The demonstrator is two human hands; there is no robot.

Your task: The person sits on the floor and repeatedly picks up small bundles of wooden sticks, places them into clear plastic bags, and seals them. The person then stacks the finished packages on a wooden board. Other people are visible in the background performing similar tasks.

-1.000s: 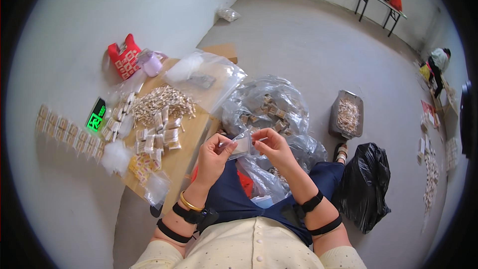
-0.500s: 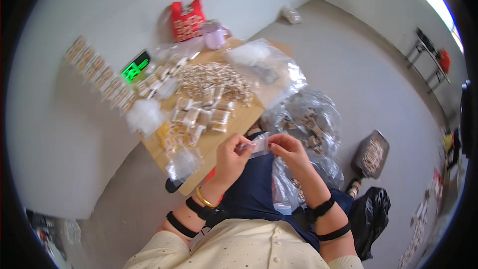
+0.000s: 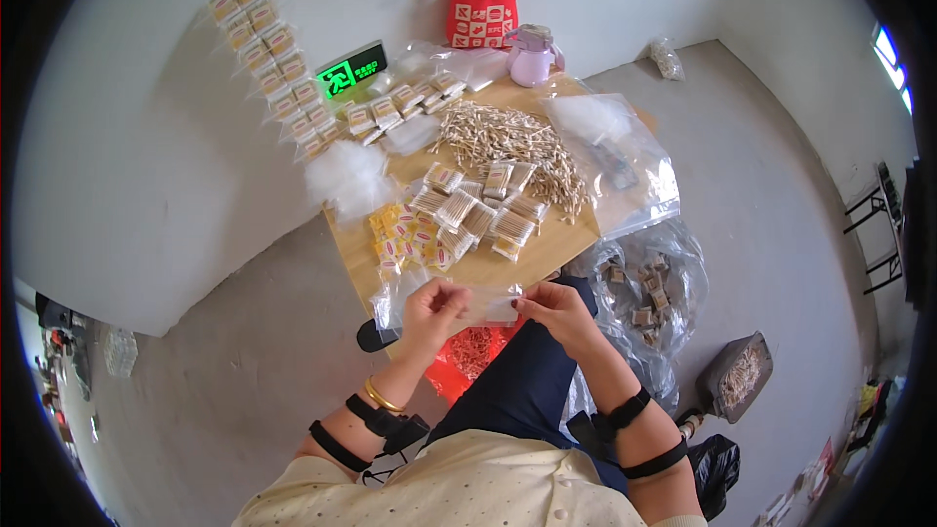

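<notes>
Both hands are at the near edge of the table with a small clear plastic bag (image 3: 493,304) stretched between them. My left hand (image 3: 431,317) is closed, its thumb and fingers at the bag's left end. My right hand (image 3: 563,314) pinches the bag's right end between thumb and fingertips. Beyond them lie several filled packs of cotton swabs (image 3: 468,213) and a loose heap of cotton swabs (image 3: 512,148). Yellow, white and red printed cards (image 3: 402,234) lie left of the packs. Flat clear bags (image 3: 390,295) rest at the table corner beside my left hand.
A lit green sign (image 3: 351,70), a lilac jug (image 3: 531,60) and a red carrier bag (image 3: 482,10) stand along the wall. Below the table are a red bag of swabs (image 3: 474,351), a big clear sack (image 3: 673,278) of packs and a grey bin (image 3: 737,378).
My view has turned, so the table appears farther right and higher. My hands have drawn slightly apart, with the clear bag still between them; the red bag below now shows.
</notes>
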